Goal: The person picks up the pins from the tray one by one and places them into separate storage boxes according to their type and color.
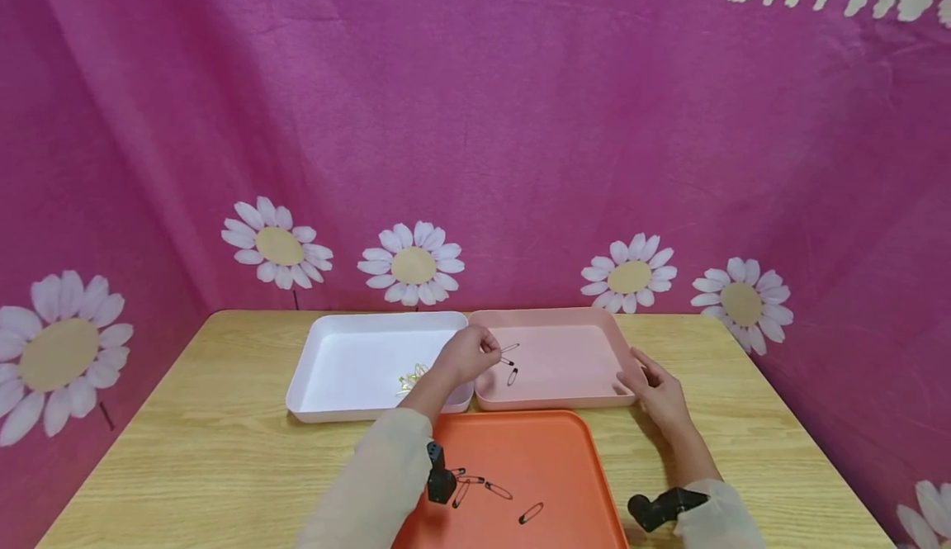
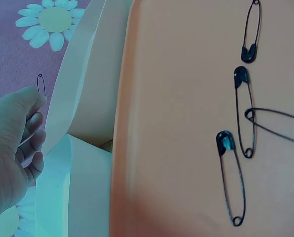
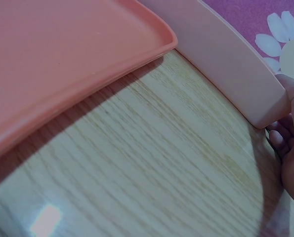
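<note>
My left hand [image 1: 466,356] is over the left side of the pink tray [image 1: 572,361], near where it meets the white tray [image 1: 345,367]. Between its thumb and forefinger it pinches a safety pin [image 2: 40,84], whose coiled end sticks up in the left wrist view. Black-headed safety pins lie in the pink tray below, one safety pin [image 1: 513,377] just right of the hand. My right hand [image 1: 661,396] holds the pink tray's front right corner, thumb at the rim and fingers curled low against the outside.
Gold safety pins [image 1: 411,378] lie in the white tray, partly behind my left forearm. In front, an orange tray [image 1: 550,450] carries several black safety pins [image 1: 499,491]. All three trays stand on a wooden table [image 1: 223,442]; a pink flowered cloth [image 1: 475,120] hangs behind.
</note>
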Available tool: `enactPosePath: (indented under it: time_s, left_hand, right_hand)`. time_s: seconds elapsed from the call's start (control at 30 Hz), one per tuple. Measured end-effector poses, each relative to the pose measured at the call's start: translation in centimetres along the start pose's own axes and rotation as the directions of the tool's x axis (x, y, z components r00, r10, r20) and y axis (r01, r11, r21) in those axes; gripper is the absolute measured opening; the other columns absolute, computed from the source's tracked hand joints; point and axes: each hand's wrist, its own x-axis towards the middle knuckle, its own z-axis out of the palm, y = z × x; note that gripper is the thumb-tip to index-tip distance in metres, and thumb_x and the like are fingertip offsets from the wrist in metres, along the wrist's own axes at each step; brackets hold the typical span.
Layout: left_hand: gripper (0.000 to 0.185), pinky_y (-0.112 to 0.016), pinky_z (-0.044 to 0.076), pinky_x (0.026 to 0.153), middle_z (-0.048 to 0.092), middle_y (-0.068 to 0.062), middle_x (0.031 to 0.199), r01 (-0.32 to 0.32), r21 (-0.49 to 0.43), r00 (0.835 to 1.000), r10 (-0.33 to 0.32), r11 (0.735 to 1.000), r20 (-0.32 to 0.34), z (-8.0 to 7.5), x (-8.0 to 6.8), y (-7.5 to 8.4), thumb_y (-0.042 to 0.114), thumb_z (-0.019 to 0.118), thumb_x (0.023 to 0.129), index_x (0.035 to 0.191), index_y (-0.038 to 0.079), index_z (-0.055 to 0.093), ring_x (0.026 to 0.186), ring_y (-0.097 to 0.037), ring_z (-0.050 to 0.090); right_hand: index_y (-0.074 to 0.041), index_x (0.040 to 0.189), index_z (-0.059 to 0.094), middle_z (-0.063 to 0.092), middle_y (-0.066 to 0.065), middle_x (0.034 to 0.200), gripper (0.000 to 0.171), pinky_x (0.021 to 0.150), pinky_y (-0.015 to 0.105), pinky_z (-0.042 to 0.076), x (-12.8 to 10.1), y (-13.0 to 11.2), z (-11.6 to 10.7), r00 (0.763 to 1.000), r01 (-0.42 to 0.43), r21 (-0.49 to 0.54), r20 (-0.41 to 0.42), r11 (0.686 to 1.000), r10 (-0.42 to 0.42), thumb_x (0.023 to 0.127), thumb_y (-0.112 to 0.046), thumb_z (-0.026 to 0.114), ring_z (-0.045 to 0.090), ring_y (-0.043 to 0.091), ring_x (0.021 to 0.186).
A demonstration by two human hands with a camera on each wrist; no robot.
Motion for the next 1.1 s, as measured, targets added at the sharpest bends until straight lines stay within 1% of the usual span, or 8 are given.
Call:
enactPosePath:
  time_s: [0.37, 0.53, 0.6, 0.67, 0.8, 0.9, 0.97, 1.1]
  left_hand:
    - [0.009, -0.031, 0.049, 0.078, 0.063, -0.001, 0.085, 0.036, -0.041, 0.998, -0.038, 0.998, -0.041, 0.9, -0.5, -0.1, 0.014, 0.060, 0.086, 0.088, 0.009, 0.068, 0.078, -0.013, 0.053]
    - [0.009, -0.031, 0.049, 0.079, 0.063, 0.000, 0.086, 0.042, -0.029, 0.997, -0.044, 0.999, -0.060, 1.2, -0.8, -0.3, 0.014, 0.061, 0.087, 0.087, 0.009, 0.068, 0.078, -0.013, 0.053]
    - [0.009, -0.031, 0.048, 0.080, 0.062, 0.000, 0.087, 0.039, -0.022, 0.997, -0.041, 0.999, -0.063, 1.3, -0.9, -0.3, 0.016, 0.061, 0.087, 0.087, 0.010, 0.068, 0.079, -0.012, 0.053]
    - [0.009, -0.031, 0.048, 0.079, 0.062, 0.000, 0.087, 0.029, -0.023, 0.997, -0.031, 0.999, -0.064, 1.1, -1.0, -0.3, 0.016, 0.062, 0.087, 0.088, 0.010, 0.067, 0.079, -0.013, 0.053]
    - [0.009, -0.030, 0.048, 0.078, 0.061, -0.001, 0.089, 0.023, -0.035, 0.998, -0.025, 0.999, -0.061, 0.6, -1.2, -0.3, 0.018, 0.062, 0.087, 0.090, 0.011, 0.067, 0.080, -0.013, 0.053]
    - [0.010, -0.029, 0.048, 0.075, 0.059, 0.000, 0.089, 0.034, -0.048, 0.998, -0.036, 0.998, -0.056, 0.0, -1.3, -0.3, 0.021, 0.062, 0.088, 0.091, 0.012, 0.067, 0.079, -0.014, 0.051]
    - [0.011, -0.028, 0.047, 0.072, 0.059, 0.000, 0.088, 0.022, -0.045, 0.998, -0.025, 0.999, -0.057, -0.3, -1.3, -0.3, 0.022, 0.062, 0.087, 0.091, 0.013, 0.066, 0.079, -0.014, 0.051]
    - [0.011, -0.025, 0.045, 0.069, 0.058, -0.001, 0.086, -0.013, -0.033, 0.998, 0.011, 0.999, -0.059, -0.7, -1.5, -0.5, 0.022, 0.063, 0.087, 0.090, 0.011, 0.066, 0.075, -0.013, 0.050]
  right_hand:
    - [-0.013, 0.146, 0.032, 0.045, 0.022, 0.137, 0.067, 0.080, 0.006, 0.044, -0.2, 0.3, 0.4, 1.000, -0.018, 0.021, 0.014, 1.000, 0.017, 0.089, -0.029, 0.063, 0.042, -0.005, 0.099]
    - [-0.012, 0.146, 0.033, 0.046, 0.022, 0.136, 0.067, 0.079, 0.007, 0.046, -0.4, 0.3, 0.5, 1.000, -0.018, 0.026, 0.014, 0.999, 0.017, 0.089, -0.029, 0.063, 0.043, -0.006, 0.097]
    - [-0.012, 0.146, 0.033, 0.047, 0.022, 0.135, 0.066, 0.079, 0.004, 0.043, -0.4, 0.3, 0.6, 1.000, -0.017, 0.001, 0.005, 1.000, 0.017, 0.089, -0.030, 0.063, 0.043, -0.006, 0.096]
    - [-0.012, 0.146, 0.033, 0.047, 0.022, 0.136, 0.067, 0.079, 0.004, 0.042, -0.4, 0.3, 0.6, 1.000, -0.018, -0.006, 0.007, 1.000, 0.018, 0.089, -0.030, 0.063, 0.044, -0.002, 0.100]
    - [-0.012, 0.146, 0.032, 0.043, 0.021, 0.140, 0.067, 0.079, 0.002, 0.040, -0.3, 0.2, 0.6, 0.999, -0.033, 0.007, 0.018, 0.999, 0.033, 0.090, -0.030, 0.062, 0.042, 0.013, 0.115]
    - [-0.011, 0.146, 0.032, 0.042, 0.021, 0.140, 0.066, 0.078, 0.001, 0.039, -0.1, 0.2, 0.5, 0.999, -0.033, 0.003, 0.018, 0.999, 0.033, 0.090, -0.029, 0.061, 0.040, 0.018, 0.119]
    - [-0.011, 0.146, 0.032, 0.042, 0.021, 0.140, 0.065, 0.078, 0.002, 0.040, -0.1, 0.1, 0.4, 1.000, -0.027, -0.006, 0.011, 1.000, 0.027, 0.090, -0.029, 0.061, 0.041, 0.014, 0.115]
    - [-0.010, 0.146, 0.032, 0.042, 0.021, 0.139, 0.065, 0.079, 0.009, 0.048, -0.1, 0.1, 0.3, 1.000, -0.014, 0.055, 0.014, 0.998, 0.014, 0.090, -0.025, 0.062, 0.044, -0.002, 0.101]
